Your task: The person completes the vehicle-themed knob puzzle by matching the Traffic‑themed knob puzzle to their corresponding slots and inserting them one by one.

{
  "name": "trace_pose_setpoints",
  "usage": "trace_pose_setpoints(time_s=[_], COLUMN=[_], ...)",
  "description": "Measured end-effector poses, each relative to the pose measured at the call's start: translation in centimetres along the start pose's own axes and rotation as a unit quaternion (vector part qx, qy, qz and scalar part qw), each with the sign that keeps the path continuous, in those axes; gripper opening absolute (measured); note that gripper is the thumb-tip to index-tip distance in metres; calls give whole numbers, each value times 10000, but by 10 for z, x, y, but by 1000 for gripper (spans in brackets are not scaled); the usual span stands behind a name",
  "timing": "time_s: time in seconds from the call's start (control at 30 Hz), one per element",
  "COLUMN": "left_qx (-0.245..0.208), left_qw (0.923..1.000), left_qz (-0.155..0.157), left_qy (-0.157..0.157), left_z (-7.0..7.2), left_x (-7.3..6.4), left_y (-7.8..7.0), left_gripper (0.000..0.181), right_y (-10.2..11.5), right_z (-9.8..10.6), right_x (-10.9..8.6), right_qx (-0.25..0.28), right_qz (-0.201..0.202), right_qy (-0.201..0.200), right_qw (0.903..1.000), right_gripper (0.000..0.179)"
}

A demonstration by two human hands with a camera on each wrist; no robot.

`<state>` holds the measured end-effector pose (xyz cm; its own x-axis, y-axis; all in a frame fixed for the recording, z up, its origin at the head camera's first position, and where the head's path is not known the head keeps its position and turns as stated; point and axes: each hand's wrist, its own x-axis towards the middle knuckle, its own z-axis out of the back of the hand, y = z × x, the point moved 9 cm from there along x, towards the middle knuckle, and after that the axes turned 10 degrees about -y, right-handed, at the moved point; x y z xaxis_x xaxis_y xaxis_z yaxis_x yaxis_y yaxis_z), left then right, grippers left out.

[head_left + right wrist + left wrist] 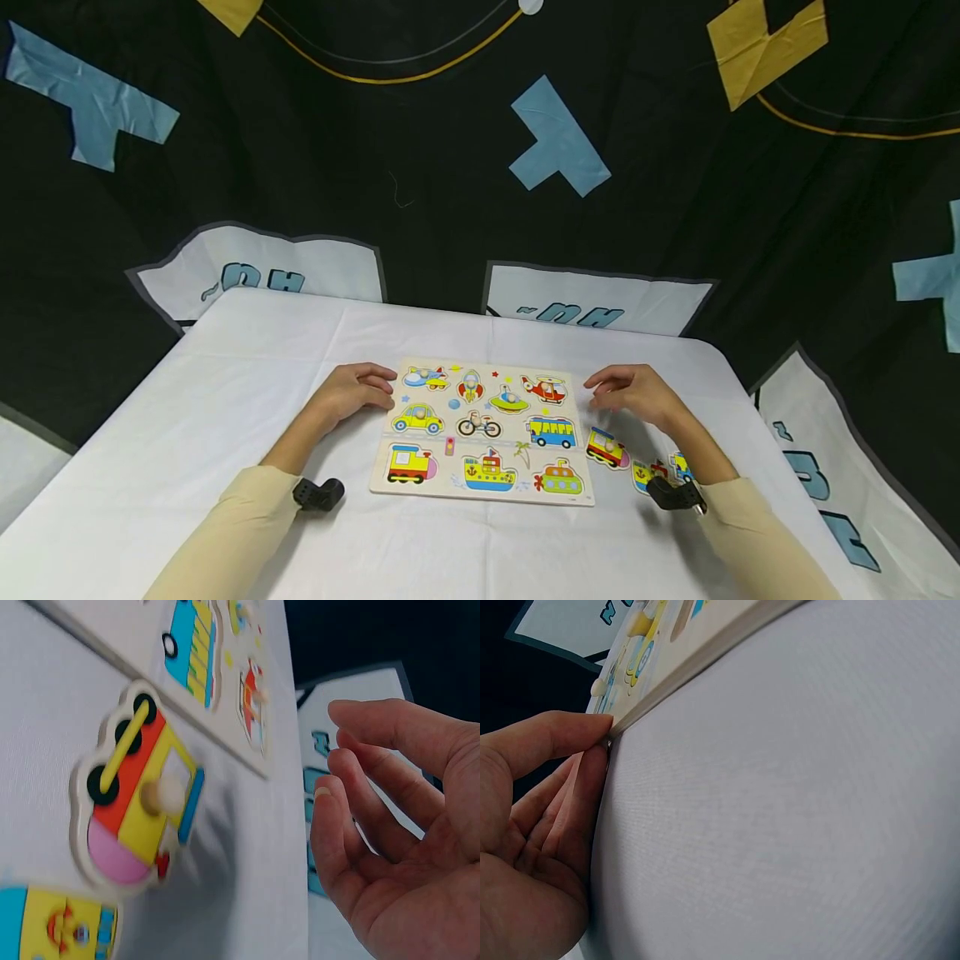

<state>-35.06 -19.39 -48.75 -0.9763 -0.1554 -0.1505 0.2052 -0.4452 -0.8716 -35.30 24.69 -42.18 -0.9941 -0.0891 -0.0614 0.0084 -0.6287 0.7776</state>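
Note:
A wooden peg puzzle board [450,442] with vehicle pictures lies flat on the white table. My left hand [358,390] is at its left side, the index fingertip and thumb tip right at the board's edge [679,690]. Beyond the right edge, my right hand [633,392] hovers over the cloth with loosely bent fingers and nothing between them. Below that hand lies a loose train piece [139,795], its round knob [163,795] facing up. A loose ship piece [642,477] is next to it, partly covered by the right wrist camera.
Another loose blue and yellow piece [681,467] lies by the right wrist. White cloth covers the table [247,375]. Behind it hangs a black curtain [420,167] with blue and yellow shapes.

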Motion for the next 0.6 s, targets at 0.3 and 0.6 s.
trace_pose_setpoints(time_s=[0.3,0.6], left_qx=[-8,44], left_qw=[10000,10000], left_qz=[84,9], left_qy=[-30,6], left_z=[1,0], left_x=[-1,1], left_y=[1,0], left_gripper=[52,52], right_y=[-20,-48], right_z=[31,54], right_x=[-12,-30], right_qx=[-118,-92], right_qz=[-136,-302], right_qy=[-128,-195], right_qw=[9998,9993], right_gripper=[38,44])
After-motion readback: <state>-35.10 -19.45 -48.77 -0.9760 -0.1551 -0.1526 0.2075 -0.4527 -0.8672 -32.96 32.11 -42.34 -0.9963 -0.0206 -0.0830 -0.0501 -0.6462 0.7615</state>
